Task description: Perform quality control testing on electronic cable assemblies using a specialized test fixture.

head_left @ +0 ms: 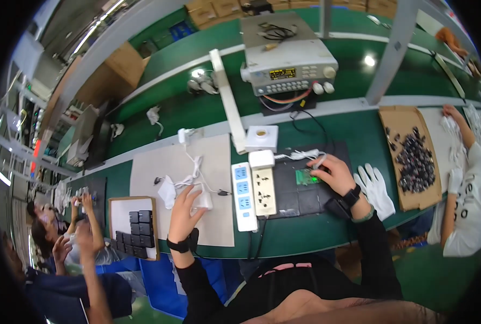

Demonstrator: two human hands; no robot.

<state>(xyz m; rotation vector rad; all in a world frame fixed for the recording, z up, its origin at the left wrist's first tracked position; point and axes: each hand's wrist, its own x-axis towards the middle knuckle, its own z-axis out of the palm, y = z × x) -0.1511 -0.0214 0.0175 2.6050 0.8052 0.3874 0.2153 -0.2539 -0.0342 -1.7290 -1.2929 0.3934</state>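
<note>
Left hand (185, 208) grip pinching white charger (201, 197), long axis pointing away, right hand (335, 174) grip pinching white cable (304, 155)

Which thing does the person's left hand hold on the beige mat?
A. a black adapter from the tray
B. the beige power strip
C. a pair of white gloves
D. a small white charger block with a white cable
D: the left hand closes around a small white charger block whose white cable trails over the beige mat; the white gloves lie apart, at the right.
</note>
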